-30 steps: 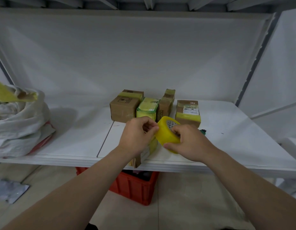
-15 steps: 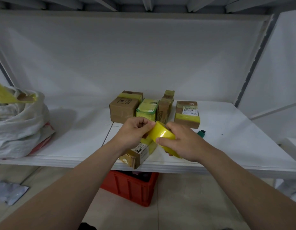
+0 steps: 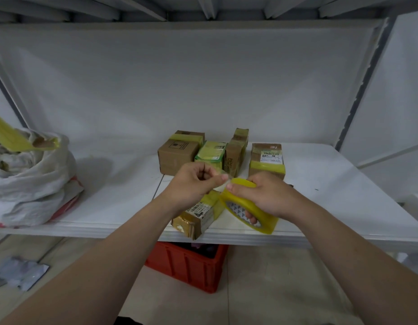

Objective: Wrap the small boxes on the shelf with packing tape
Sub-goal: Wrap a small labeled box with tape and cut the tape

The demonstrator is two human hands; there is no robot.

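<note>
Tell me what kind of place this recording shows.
Probably a parcel packing or storage room: a white metal shelf holds small taped brown cardboard boxes, with a red plastic crate on the floor beneath.

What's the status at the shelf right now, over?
Left hand pinches tape end; right hand grips tape roll. Small box lies at shelf's front edge, beneath the hands. Four taped boxes behind, not in the way.

Nothing legible — shipping labels (image 3: 199, 209) on the near box (image 3: 186, 222) and right-hand box (image 3: 256, 156) too blurred
</note>
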